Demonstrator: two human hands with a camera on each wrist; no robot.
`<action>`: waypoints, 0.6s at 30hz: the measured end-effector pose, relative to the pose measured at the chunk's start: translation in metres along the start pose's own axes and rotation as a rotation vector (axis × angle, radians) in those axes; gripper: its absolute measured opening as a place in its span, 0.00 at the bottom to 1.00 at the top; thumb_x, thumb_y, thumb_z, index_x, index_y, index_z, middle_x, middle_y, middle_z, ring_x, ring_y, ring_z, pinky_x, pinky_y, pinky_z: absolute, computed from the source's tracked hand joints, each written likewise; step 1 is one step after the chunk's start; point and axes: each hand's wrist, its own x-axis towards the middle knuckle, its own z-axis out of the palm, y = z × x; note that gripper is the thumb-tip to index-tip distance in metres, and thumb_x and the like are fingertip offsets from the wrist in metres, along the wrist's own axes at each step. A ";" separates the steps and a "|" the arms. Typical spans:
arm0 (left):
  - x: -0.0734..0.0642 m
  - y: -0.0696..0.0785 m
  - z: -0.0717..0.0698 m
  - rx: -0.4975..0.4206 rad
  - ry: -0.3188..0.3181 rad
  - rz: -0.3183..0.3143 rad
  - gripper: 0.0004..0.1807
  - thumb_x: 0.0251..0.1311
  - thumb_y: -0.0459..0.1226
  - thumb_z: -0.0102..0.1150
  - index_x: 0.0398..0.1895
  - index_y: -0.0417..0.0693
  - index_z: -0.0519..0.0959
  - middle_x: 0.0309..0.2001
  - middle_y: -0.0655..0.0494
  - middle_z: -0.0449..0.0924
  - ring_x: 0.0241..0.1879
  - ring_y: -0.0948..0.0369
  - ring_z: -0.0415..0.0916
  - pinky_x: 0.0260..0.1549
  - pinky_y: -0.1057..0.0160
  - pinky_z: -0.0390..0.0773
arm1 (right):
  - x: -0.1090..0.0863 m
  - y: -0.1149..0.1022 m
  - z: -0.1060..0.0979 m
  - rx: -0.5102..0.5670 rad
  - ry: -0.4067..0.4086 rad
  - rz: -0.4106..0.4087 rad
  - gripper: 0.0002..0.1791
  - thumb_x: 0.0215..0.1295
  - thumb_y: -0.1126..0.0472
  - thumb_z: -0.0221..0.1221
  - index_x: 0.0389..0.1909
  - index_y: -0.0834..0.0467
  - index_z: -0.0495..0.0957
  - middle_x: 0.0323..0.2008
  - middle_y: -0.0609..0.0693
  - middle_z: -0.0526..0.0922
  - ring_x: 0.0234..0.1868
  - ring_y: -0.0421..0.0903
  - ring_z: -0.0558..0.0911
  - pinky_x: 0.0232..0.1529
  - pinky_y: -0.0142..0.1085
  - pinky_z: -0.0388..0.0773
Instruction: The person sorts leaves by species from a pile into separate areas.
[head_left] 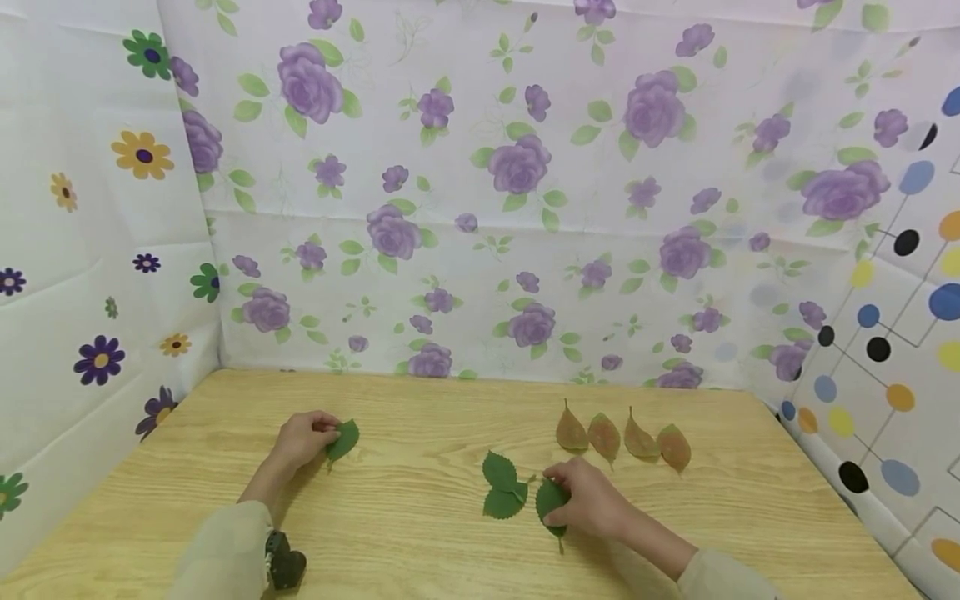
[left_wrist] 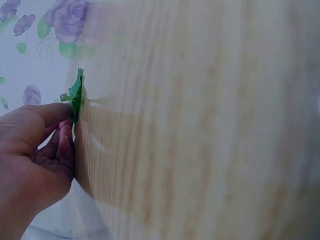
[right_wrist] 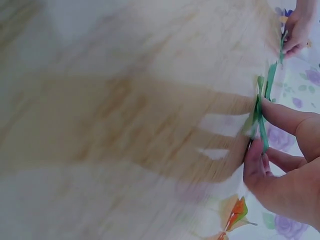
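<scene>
At the left of the wooden table, my left hand [head_left: 302, 439] pinches a green leaf [head_left: 345, 442] by its left edge. The left wrist view shows the thumb against this leaf [left_wrist: 76, 95], close to the tabletop. Right of the middle, my right hand [head_left: 591, 498] holds another green leaf [head_left: 552, 502], thumb at its lower edge and fingers at its upper end. Part of that leaf is hidden by the fingers. Just left of it lie overlapping green leaves [head_left: 498, 472] with toothed edges, stems pointing to the right.
Behind my right hand, several reddish-brown leaves [head_left: 572, 433] lie in a row on the table [head_left: 420, 533]. A flowered cloth [head_left: 465, 275] hangs at the back. Patterned cloths [head_left: 60, 433] also stand along the sides. A dark heart-shaped piece [head_left: 287, 562] is on my left wrist.
</scene>
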 end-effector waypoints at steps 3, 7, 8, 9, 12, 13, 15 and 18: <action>0.000 0.001 0.000 -0.001 0.000 0.002 0.11 0.64 0.28 0.56 0.46 0.27 0.77 0.39 0.45 0.78 0.41 0.50 0.74 0.39 0.56 0.77 | 0.001 0.001 -0.002 0.002 -0.008 0.006 0.32 0.47 0.67 0.73 0.53 0.75 0.73 0.40 0.59 0.76 0.37 0.49 0.78 0.31 0.36 0.80; 0.001 0.001 0.001 0.007 0.002 0.002 0.10 0.63 0.27 0.56 0.45 0.27 0.77 0.38 0.44 0.78 0.41 0.49 0.74 0.39 0.56 0.77 | -0.001 0.003 -0.005 -0.006 -0.008 0.023 0.31 0.49 0.65 0.72 0.54 0.72 0.74 0.37 0.56 0.79 0.34 0.46 0.78 0.30 0.35 0.79; 0.001 0.001 0.002 0.008 0.002 0.001 0.10 0.63 0.27 0.56 0.45 0.27 0.77 0.38 0.44 0.78 0.41 0.49 0.74 0.39 0.56 0.77 | -0.002 0.004 -0.006 -0.007 -0.005 0.024 0.30 0.50 0.65 0.72 0.54 0.72 0.74 0.35 0.55 0.80 0.32 0.46 0.78 0.29 0.35 0.79; 0.001 0.001 0.002 0.009 0.003 0.000 0.10 0.63 0.27 0.56 0.45 0.27 0.77 0.38 0.44 0.78 0.41 0.49 0.75 0.39 0.56 0.77 | -0.002 0.004 -0.008 -0.002 -0.005 0.024 0.30 0.52 0.65 0.71 0.55 0.73 0.73 0.33 0.53 0.80 0.30 0.44 0.78 0.27 0.35 0.78; 0.001 0.001 0.003 0.010 0.004 -0.002 0.10 0.63 0.27 0.56 0.45 0.27 0.77 0.38 0.44 0.78 0.41 0.49 0.75 0.39 0.56 0.77 | 0.002 0.003 -0.015 -0.006 0.012 0.002 0.30 0.56 0.66 0.68 0.56 0.75 0.71 0.27 0.49 0.78 0.23 0.41 0.75 0.22 0.31 0.75; 0.001 0.001 0.003 0.009 0.006 -0.005 0.10 0.63 0.27 0.57 0.45 0.28 0.77 0.38 0.44 0.78 0.41 0.49 0.75 0.39 0.57 0.77 | 0.005 0.002 -0.018 0.004 0.018 -0.002 0.29 0.57 0.66 0.67 0.57 0.76 0.70 0.26 0.49 0.78 0.21 0.41 0.75 0.21 0.31 0.75; 0.001 0.002 0.002 0.012 0.007 -0.006 0.10 0.63 0.28 0.57 0.45 0.28 0.77 0.38 0.44 0.78 0.41 0.49 0.74 0.38 0.57 0.77 | 0.011 -0.002 -0.024 0.015 0.043 0.002 0.29 0.57 0.67 0.66 0.57 0.76 0.69 0.27 0.50 0.78 0.21 0.41 0.76 0.21 0.32 0.77; 0.000 0.002 0.001 0.012 0.005 -0.007 0.11 0.63 0.28 0.56 0.45 0.27 0.77 0.37 0.44 0.78 0.40 0.49 0.74 0.38 0.58 0.76 | 0.021 -0.009 -0.028 0.029 0.099 0.031 0.25 0.57 0.67 0.67 0.53 0.73 0.72 0.29 0.51 0.80 0.24 0.42 0.79 0.22 0.34 0.79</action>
